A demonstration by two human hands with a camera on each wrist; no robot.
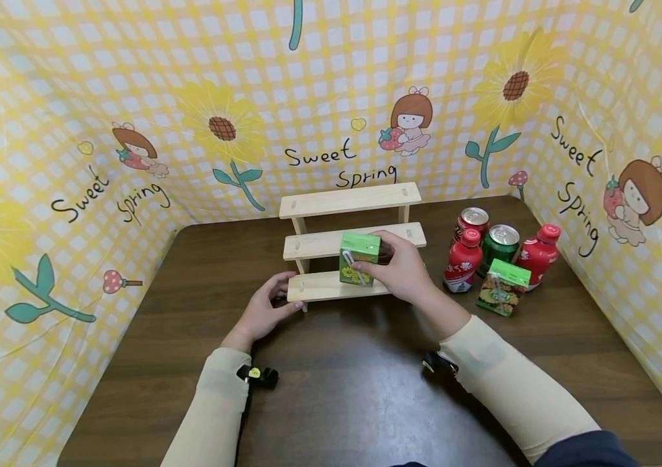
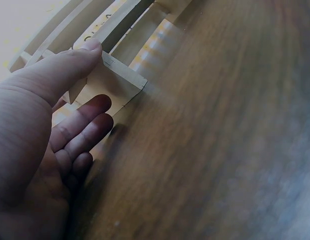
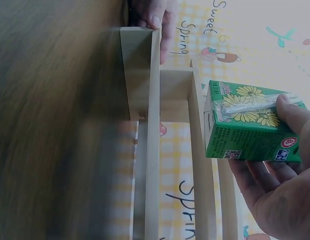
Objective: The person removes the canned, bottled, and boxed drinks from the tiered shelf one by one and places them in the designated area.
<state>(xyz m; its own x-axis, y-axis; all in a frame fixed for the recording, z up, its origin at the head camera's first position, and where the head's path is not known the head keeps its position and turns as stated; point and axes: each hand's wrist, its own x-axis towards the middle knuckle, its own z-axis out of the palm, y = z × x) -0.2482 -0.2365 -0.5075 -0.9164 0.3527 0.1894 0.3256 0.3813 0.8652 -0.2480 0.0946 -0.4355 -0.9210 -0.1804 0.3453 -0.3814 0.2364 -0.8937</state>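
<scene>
A light wooden three-step rack [image 1: 331, 287] stands on the table. At its left end is my left hand [image 1: 263, 308], thumb at the front edge of the lowest step and fingers round the side. In the left wrist view the thumb of that left hand [image 2: 49, 105] meets the board end [image 2: 122, 71]. My right hand [image 1: 403, 269] grips a green drink carton [image 1: 360, 259] with yellow flowers and a wrapped straw. Thumb on the straw side, fingers behind, it holds the carton upright over the steps; the right wrist view shows the carton [image 3: 255, 125] apart from the boards.
To the right stand two red bottles [image 1: 462, 263] [image 1: 539, 253], a dark red can [image 1: 472, 220], a green can [image 1: 501, 241] and another green carton [image 1: 502, 288], close together. A checked cloth [image 1: 307, 97] hangs behind the brown table [image 1: 331, 389].
</scene>
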